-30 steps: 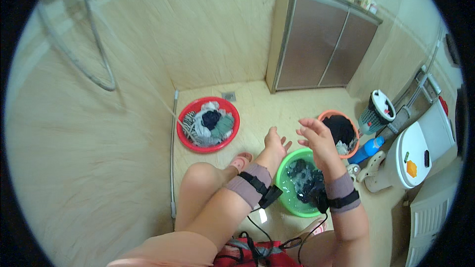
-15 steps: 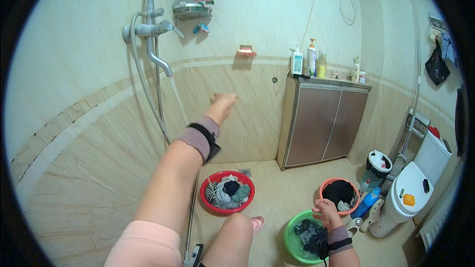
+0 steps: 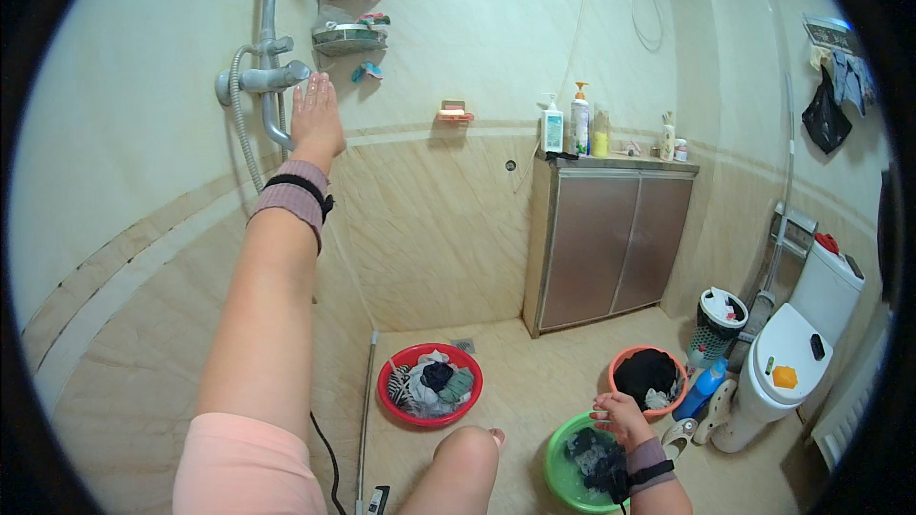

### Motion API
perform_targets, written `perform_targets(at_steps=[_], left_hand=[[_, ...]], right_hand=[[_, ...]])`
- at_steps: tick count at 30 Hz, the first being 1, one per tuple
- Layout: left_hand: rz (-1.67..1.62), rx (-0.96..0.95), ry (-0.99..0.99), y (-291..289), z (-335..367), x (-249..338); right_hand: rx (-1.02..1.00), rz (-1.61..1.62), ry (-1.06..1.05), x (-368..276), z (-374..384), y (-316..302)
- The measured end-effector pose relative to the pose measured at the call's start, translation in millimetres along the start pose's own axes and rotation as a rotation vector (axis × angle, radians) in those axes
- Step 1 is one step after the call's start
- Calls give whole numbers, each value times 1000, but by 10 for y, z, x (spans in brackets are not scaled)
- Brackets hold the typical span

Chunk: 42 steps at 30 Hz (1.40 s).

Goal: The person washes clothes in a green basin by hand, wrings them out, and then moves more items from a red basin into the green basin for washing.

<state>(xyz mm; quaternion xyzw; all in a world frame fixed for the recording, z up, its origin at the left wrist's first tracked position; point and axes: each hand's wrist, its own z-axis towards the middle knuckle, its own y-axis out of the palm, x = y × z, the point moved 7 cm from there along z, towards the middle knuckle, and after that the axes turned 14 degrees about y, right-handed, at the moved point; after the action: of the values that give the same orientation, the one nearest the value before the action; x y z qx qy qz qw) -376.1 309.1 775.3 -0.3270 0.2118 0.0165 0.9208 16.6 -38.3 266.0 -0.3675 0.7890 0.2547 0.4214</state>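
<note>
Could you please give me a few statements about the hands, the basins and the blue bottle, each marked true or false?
1. The left hand is raised by the shower mixer. True.
2. The red basin holds shoes. False: the red basin holds clothes.
3. The right hand is nearer the green basin than the red basin. True.
4. The blue bottle is on the cabinet. False: the blue bottle is beside the orange basin.

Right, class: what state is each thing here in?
Left hand, raised, fingers straight
Right hand, fingers loosely bent
Tap, on or off unclear
Green basin, holding water and dark clothes
Red basin, piled with laundry
Orange basin, holding black and pale cloth
Cabinet doors, shut
Toilet lid, down
</note>
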Motion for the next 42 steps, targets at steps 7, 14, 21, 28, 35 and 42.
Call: perform_targets(at_steps=[7, 14, 21, 28, 35, 42], left_hand=[[158, 14, -75, 230, 103, 46], [-225, -192, 379, 558, 732, 1825], [-909, -120, 796, 428, -410, 5012], [-1531, -849, 643, 1119, -3708, 6504], [-1760, -1524, 62, 1592, -5947, 6856], [-1747, -1550, 14, 1729, -6336, 7291]], right_hand=[[-43, 1, -42, 49, 103, -62], [59, 92, -77, -262, 35, -336], [156, 74, -37, -363, -126, -733], [256, 42, 155, 42, 186, -1200], [327, -656, 158, 760, 956, -1877], [380, -979, 270, 1703, 1478, -1972]])
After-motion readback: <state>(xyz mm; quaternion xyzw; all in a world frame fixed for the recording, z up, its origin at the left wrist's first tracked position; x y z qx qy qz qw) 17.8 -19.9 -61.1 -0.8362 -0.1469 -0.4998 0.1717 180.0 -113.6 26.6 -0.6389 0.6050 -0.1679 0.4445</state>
